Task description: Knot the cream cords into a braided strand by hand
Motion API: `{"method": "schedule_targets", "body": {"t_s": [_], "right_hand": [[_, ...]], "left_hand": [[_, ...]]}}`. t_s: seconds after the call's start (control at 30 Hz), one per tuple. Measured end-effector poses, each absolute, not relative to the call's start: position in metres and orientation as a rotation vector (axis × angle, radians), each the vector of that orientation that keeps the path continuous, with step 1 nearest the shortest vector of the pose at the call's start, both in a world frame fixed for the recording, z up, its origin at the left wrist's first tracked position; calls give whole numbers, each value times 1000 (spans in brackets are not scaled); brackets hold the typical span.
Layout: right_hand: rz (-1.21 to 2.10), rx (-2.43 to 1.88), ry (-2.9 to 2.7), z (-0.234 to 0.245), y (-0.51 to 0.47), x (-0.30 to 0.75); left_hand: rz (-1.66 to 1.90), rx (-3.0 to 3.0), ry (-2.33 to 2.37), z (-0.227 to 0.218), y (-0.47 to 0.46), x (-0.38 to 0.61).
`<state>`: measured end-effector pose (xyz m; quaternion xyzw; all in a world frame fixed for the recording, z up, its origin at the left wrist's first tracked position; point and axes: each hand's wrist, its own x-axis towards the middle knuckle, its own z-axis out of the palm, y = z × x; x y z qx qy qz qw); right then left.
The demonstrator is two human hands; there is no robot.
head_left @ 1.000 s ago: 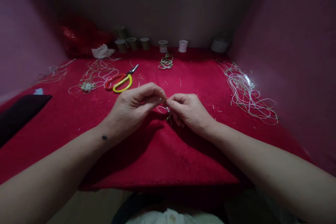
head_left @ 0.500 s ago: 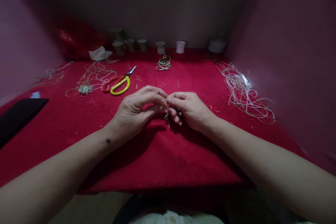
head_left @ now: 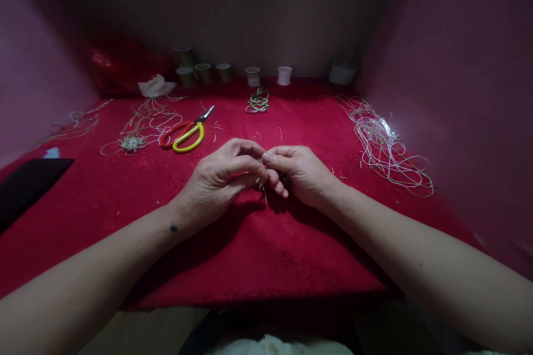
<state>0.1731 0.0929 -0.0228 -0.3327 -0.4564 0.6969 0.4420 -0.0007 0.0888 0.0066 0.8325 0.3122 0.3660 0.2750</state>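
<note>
Over the middle of the red cloth [head_left: 266, 255] my left hand [head_left: 225, 173] and my right hand [head_left: 300, 171] meet at the fingertips. Both are closed in a pinch on a small knotted cord [head_left: 262, 187], greenish and pale. Its loose ends dangle just below my left fingertips and beside the curled fingers of my right hand. Most of the cord is hidden behind the fingers, so the knot's form cannot be made out. Scissors [head_left: 187, 134] with one red and one yellow handle lie beyond my left hand, blades pointing away to the right.
Several thread spools [head_left: 224, 72] line the back wall. A knotted cord bundle [head_left: 258, 101] lies before them. Tangled cords [head_left: 139, 127] spread at the left, and more loose cords [head_left: 387, 150] at the right. A black flat object [head_left: 31, 188] sits at the left edge; clippings are scattered about.
My left fingers have shifted slightly, the index finger coming lower and closer to the right fingers. The cord's hanging part is more covered now. The whole view has moved a little.
</note>
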Motion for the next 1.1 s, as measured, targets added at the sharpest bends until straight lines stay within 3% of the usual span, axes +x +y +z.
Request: {"method": "schedule_targets", "body": {"t_s": [1.1], "right_hand": [[1658, -998, -1167, -16, 90, 169]], "left_hand": [[894, 1969, 850, 3, 82, 8]]}}
